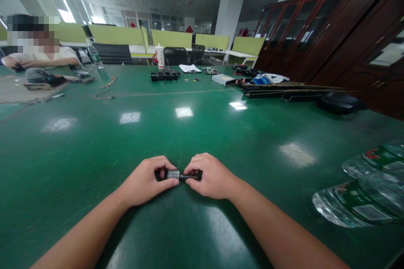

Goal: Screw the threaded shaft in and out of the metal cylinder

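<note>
A small silver and black cylindrical part (173, 174) lies level just above or on the green table (151, 134), near the middle of the view. My left hand (148, 180) is closed around its silver end, thumb below and fingers above. Against its right side is a thin black ribbed shaft (188, 176), which my right hand (211, 175) pinches between thumb and fingers. The two pieces meet end to end between my hands; whether they are joined cannot be made out.
Clear plastic bottles (356, 201) lie at the right edge. Farther back are black parts (164, 76), a white box (223, 79), long dark rails (277, 90) and a cable (105, 88). A person (41, 50) sits at the far left.
</note>
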A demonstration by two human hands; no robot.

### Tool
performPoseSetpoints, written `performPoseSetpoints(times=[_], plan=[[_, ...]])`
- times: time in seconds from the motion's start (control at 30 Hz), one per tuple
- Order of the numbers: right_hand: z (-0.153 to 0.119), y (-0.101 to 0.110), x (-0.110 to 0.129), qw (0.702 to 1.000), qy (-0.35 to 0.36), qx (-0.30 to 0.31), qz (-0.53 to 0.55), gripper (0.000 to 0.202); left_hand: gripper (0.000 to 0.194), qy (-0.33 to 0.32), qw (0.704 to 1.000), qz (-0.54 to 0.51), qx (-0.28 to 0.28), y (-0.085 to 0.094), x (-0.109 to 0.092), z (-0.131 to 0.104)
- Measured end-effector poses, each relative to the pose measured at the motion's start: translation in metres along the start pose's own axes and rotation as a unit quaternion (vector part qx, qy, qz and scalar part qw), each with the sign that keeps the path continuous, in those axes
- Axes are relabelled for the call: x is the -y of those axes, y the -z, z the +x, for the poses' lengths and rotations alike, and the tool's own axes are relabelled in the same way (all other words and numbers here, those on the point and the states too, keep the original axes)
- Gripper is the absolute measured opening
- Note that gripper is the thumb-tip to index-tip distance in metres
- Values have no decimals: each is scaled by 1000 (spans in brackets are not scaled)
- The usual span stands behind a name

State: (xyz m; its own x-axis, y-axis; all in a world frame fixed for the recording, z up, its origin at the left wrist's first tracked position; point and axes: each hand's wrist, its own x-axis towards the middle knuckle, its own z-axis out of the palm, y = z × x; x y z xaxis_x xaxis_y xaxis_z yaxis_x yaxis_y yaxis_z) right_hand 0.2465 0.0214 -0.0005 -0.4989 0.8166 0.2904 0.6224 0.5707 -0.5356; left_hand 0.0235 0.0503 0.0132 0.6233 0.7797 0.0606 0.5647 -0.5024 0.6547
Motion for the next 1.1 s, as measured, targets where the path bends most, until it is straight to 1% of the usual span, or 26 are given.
performPoseSetpoints(times=[0.53,0.73,0.9,1.1], plan=[[0,2,-1,1000,-8,1,9,11,21,1,1000,-2,3,1,-1,-1],[0,2,-1,1000,-15,3,4,8,21,-2,1000,0,-1,1,-2,0],[-2,5,-4,1000,-16,6,9,7,21,-1,1000,-1,-2,1,-2,0],[-2,11,-9,999,-35,10,15,6,20,-1,1000,-6,-3,0,-2,-1]])
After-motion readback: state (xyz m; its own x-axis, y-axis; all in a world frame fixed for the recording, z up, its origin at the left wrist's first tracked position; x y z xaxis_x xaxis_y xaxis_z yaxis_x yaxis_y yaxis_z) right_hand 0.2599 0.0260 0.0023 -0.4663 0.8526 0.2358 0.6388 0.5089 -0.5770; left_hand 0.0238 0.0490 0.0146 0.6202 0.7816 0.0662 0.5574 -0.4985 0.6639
